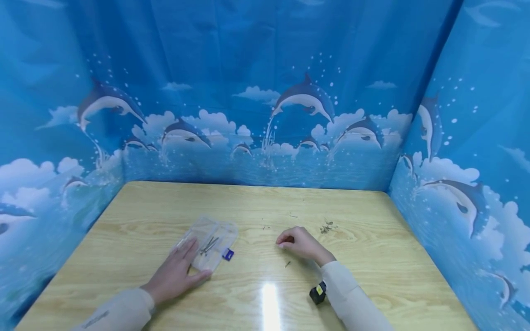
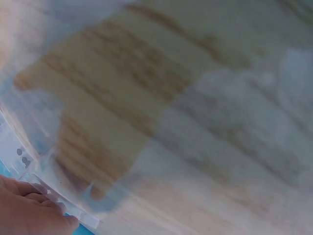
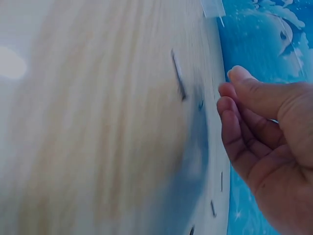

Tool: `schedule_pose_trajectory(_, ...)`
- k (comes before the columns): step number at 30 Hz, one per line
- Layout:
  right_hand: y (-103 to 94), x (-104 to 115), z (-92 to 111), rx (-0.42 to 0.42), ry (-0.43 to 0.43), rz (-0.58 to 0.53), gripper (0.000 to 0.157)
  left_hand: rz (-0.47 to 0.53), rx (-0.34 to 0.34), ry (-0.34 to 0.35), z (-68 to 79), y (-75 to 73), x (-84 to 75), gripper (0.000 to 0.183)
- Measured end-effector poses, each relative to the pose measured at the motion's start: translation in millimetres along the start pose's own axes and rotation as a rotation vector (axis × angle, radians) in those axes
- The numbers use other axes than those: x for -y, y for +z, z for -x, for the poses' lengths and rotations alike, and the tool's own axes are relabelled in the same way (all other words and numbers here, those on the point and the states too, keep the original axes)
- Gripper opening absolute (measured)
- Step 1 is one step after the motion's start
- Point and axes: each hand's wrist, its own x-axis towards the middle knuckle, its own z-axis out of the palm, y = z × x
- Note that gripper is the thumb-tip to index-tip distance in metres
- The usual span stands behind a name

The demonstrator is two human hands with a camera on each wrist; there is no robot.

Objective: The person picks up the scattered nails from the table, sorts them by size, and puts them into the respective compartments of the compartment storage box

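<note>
My left hand (image 1: 175,275) rests on a clear plastic box (image 1: 225,234), its fingers extended over the left part and its thumb at the near edge. Several nails (image 1: 209,246) lie together inside the box, and a small purple-blue label (image 1: 227,254) sits at its right side. To the right, my right hand (image 1: 304,243) hovers over the table with loosely curled fingers. The right wrist view shows the thumb close to the index finger and nothing visible between them. One loose nail (image 3: 178,76) lies on the wood near this hand.
A small pile of screws or nails (image 1: 328,226) lies beyond the right hand. Farther back is a single loose nail (image 1: 293,216). A black tape measure with a yellow label (image 1: 318,293) stands beside the right sleeve. Blue dolphin-print curtain (image 1: 265,161) borders the wooden table (image 1: 248,202).
</note>
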Motion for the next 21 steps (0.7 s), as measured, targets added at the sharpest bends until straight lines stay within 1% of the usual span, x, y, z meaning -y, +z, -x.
schedule_pose_trajectory(4, -2.7, -12.1, 13.2, 0.005, 0.011, -0.015, 0.008, -0.005, -0.004, 0.003, 0.6, -0.4, -0.3, 0.099)
schedule_pose_trajectory(8, -3.7, -20.3, 23.8, 0.035, 0.02, -0.035, 0.007, -0.005, -0.015, 0.01, 1.1, -0.7, 0.0, 0.1)
schedule_pose_trajectory(13, -3.5, -21.6, 34.6, 0.054, 0.01, -0.046, 0.006, -0.011, -0.018, 0.008, 0.7, 0.6, 1.2, 0.099)
schedule_pose_trajectory(18, 0.5, -20.6, 39.5, 0.033, -0.009, -0.023, 0.006, -0.01, -0.012, 0.004, -0.2, 0.9, 0.9, 0.1)
schedule_pose_trajectory(21, 2.8, -20.6, 40.6, 0.024, -0.004, -0.004, 0.006, -0.006, -0.006, 0.0, -0.1, 0.6, 0.0, 0.1)
